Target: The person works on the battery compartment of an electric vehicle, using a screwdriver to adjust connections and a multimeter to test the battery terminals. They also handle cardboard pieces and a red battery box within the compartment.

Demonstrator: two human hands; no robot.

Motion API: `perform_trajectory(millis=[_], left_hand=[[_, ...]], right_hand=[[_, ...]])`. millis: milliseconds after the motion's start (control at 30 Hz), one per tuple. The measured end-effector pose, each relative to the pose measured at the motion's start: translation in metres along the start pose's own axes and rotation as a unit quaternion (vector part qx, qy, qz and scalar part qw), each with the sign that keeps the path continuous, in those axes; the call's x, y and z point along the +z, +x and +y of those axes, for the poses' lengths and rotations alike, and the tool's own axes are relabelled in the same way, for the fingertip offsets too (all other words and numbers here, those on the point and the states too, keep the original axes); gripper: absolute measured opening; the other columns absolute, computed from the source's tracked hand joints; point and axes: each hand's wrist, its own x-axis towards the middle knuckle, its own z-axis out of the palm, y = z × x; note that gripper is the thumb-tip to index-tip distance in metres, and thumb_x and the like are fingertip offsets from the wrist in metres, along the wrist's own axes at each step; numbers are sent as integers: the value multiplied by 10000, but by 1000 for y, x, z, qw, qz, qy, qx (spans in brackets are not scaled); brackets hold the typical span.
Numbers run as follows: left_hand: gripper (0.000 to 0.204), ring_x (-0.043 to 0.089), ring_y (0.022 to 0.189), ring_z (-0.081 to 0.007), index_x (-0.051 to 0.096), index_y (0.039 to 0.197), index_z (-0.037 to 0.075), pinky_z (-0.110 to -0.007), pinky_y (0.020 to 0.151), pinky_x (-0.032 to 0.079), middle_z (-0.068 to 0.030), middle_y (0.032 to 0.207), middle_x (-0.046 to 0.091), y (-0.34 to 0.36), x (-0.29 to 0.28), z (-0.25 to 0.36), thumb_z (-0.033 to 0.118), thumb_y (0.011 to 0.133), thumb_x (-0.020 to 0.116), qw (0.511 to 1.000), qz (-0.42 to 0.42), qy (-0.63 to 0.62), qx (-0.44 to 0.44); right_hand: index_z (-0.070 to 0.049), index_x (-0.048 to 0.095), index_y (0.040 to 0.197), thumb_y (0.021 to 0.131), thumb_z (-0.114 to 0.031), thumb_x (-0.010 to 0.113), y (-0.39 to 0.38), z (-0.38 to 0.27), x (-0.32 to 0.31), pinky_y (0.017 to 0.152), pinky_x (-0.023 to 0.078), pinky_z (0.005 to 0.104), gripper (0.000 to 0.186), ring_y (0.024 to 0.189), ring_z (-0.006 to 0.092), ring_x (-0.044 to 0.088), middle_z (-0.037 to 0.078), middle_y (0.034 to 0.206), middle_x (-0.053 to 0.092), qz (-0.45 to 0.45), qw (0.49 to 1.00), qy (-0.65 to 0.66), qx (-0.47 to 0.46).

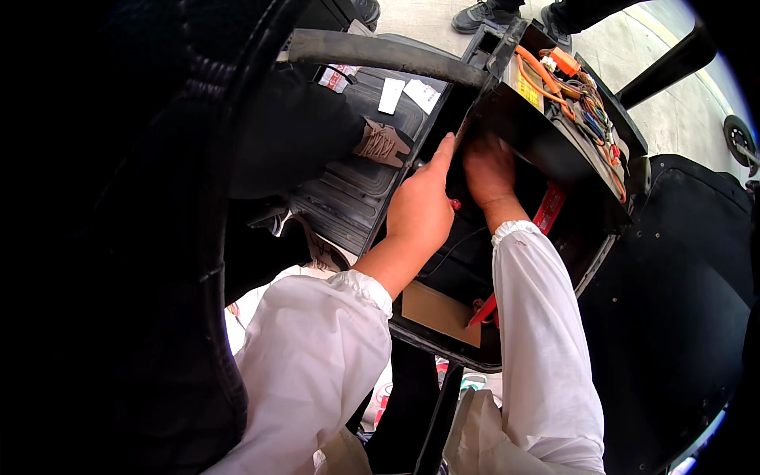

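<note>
Both my hands reach into a deep black compartment [453,273] in a vehicle-like body. My left hand [422,202] is by the compartment's left wall, one finger stretched out along its edge; its other fingers are mostly hidden. Deeper in, beneath an overhanging black panel [534,119], is my right hand [487,168]. Shadow covers its fingertips, so whatever they touch is hidden. A small red piece [455,204] shows just beside my left hand. Past my right wrist lies a red bar [550,207]. Lower down, a red-handled item [481,310] rests by a flat brown cardboard piece [440,313].
An open tray of orange cables and coloured wires [566,95] sits above the compartment. To the left, a ribbed black footboard [336,202] carries a shoe [384,144] and white paper slips [390,96]. A black seat-like panel [681,309] stands right. Another person's shoes [481,16] are beyond.
</note>
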Motion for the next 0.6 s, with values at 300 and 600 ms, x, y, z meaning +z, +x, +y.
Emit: perform_trajectory(millis=[300, 600], left_hand=[[747, 632, 962, -407, 324, 1504, 157, -471, 785, 526, -172, 1350, 548, -8, 19, -12, -39, 813, 529, 994, 42, -30, 101], [805, 224, 1457, -381, 182, 1557, 183, -447, 1171, 269, -96, 1614, 183, -9, 64, -9, 120, 877, 606, 976, -130, 76, 156]], right_hand=[[41, 567, 1241, 884, -49, 540, -51, -52, -74, 1027, 419, 443, 368, 1242, 391, 493, 235, 1292, 562, 151, 899, 356, 204], [40, 182, 1514, 850, -88, 645, -147, -33, -84, 1204, 183, 429, 819, 1469, 412, 156, 264, 1572, 189, -42, 919, 268, 286]])
